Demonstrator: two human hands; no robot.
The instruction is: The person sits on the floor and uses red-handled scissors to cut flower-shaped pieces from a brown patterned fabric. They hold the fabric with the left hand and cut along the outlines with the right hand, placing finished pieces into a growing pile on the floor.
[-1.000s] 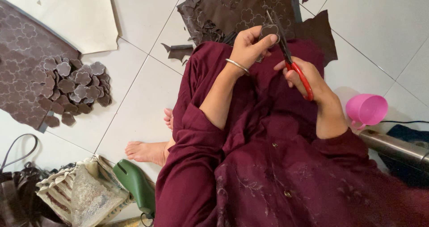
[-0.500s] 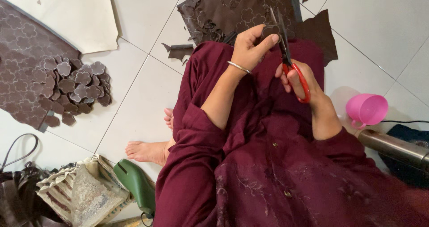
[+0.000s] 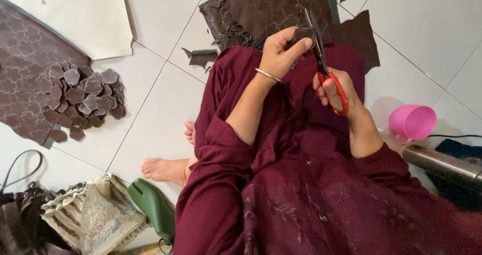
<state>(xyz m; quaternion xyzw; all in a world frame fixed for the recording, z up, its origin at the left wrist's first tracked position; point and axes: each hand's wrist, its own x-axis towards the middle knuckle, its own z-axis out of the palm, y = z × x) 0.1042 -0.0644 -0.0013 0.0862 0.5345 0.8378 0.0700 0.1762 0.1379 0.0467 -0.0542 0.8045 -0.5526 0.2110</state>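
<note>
My left hand (image 3: pixel 281 54), with a thin metal bangle at the wrist, pinches a small dark brown leather piece (image 3: pixel 303 34) between thumb and fingers. My right hand (image 3: pixel 334 91) grips red-handled scissors (image 3: pixel 321 64), blades pointing up and touching the piece's right edge. Both hands hover over my lap, which is covered in maroon cloth. Beyond them a large brown leather sheet (image 3: pixel 271 9) with stamped flower outlines lies on the tiled floor, its near edge cut ragged.
A heap of cut flower-shaped leather pieces (image 3: pixel 85 94) rests on another brown sheet (image 3: pixel 25 74) at left. A pink plastic cup (image 3: pixel 412 123) stands at right, near a metal tube (image 3: pixel 442 165). A woven bag (image 3: pixel 90 215), a green object (image 3: pixel 153 207) and my bare foot (image 3: pixel 165 168) are lower left.
The scissors and my right hand have shifted slightly, and the blades now stand more upright against the piece. My left hand has turned the small piece a little.
</note>
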